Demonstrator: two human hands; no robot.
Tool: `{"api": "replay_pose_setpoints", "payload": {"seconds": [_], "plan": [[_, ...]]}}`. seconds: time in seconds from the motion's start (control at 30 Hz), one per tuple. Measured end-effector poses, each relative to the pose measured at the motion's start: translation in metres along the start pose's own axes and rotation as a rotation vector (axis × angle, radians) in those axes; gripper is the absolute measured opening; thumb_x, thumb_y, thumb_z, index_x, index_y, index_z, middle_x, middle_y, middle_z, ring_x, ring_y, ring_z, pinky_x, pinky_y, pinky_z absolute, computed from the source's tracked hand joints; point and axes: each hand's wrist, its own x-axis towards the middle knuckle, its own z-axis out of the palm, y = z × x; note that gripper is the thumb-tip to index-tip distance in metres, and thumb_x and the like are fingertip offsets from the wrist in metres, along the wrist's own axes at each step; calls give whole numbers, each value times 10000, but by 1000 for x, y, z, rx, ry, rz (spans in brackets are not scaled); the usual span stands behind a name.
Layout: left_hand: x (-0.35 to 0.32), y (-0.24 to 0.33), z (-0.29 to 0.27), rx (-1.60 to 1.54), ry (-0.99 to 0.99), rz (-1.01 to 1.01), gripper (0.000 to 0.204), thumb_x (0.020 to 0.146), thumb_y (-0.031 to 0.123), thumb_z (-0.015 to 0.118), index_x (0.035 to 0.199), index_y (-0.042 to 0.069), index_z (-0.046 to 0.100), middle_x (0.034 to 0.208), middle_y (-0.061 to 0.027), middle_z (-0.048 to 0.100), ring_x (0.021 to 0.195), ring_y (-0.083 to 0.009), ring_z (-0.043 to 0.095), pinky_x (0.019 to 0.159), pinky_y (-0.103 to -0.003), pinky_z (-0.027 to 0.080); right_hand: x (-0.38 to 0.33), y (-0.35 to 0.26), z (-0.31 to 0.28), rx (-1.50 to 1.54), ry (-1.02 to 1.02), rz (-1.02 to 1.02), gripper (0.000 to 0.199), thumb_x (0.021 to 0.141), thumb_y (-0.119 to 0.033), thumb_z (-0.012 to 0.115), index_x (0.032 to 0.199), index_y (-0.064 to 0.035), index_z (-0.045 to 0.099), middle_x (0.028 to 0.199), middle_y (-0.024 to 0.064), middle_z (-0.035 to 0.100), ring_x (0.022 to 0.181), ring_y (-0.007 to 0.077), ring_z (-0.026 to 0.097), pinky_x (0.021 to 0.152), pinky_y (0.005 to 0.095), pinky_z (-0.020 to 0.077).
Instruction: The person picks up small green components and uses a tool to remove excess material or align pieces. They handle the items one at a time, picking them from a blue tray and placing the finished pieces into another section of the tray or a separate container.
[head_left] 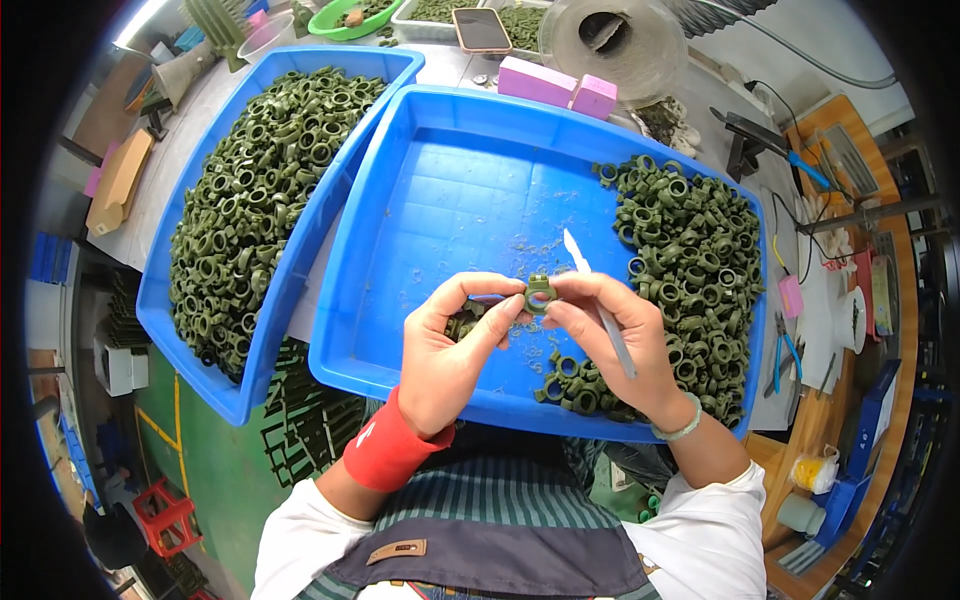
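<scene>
1. Head view: the left hand and right hand together pinch one green ring part.
2. It is above the blue tray.
3. Right hand also holds a slim knife.

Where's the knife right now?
In the head view, just right of centre: the knife is in the right hand, blade pointing away over the blue tray, beside the green ring part at the fingertips.

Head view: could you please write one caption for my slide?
Left hand and right hand hold a green ring over a blue tray, the right also holding a knife.
</scene>
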Motion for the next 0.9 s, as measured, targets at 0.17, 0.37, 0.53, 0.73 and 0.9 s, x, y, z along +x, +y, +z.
{"api": "replay_pose_setpoints", "payload": {"seconds": [0.17, 0.37, 0.53, 0.73, 0.9], "plan": [[0, 2, 4, -27, 9, -19, 160, 941, 37, 683, 1099, 9, 682, 921, -54, 718, 742, -56, 587, 648, -192, 450, 2, -1, -1, -62, -31, -72, 227, 945, -30, 683, 1162, 32, 654, 1007, 115, 745, 927, 163, 727, 806, 264, 576], [-1, -5, 1, 124, 18, 96, 160, 907, -13, 701, 1066, 3, 695, 985, -61, 698, 769, -79, 608, 685, -208, 480, 1, -4, -1, -18, -63, 18, 222, 966, 5, 633, 1188, 14, 624, 1078, 91, 694, 952, 144, 688, 824, 269, 561], [1, -7, 5, 438, 2, 438, 203, 848, -82, 722, 1033, 3, 705, 1046, -95, 678, 880, -151, 663, 758, -257, 534, 0, -3, 2, 104, -17, 79, 198, 958, -52, 654, 1145, 13, 639, 1014, 56, 677, 876, 98, 665, 767, 238, 530], [0, -6, 4, 486, -11, 428, 217, 837, -92, 719, 1030, 6, 707, 1053, -108, 683, 937, -176, 668, 782, -271, 541, 1, -7, -5, 237, -89, 193, 182, 983, -43, 599, 1150, 20, 633, 1045, 71, 675, 917, 101, 662, 784, 241, 533], [1, -7, -1, 385, -43, 347, 194, 849, -86, 715, 1024, -1, 709, 1068, -105, 679, 942, -155, 654, 769, -262, 534, 3, -10, -6, 252, -106, 180, 193, 994, -40, 569, 1163, 23, 640, 1070, 88, 680, 952, 123, 673, 842, 271, 562]]}}
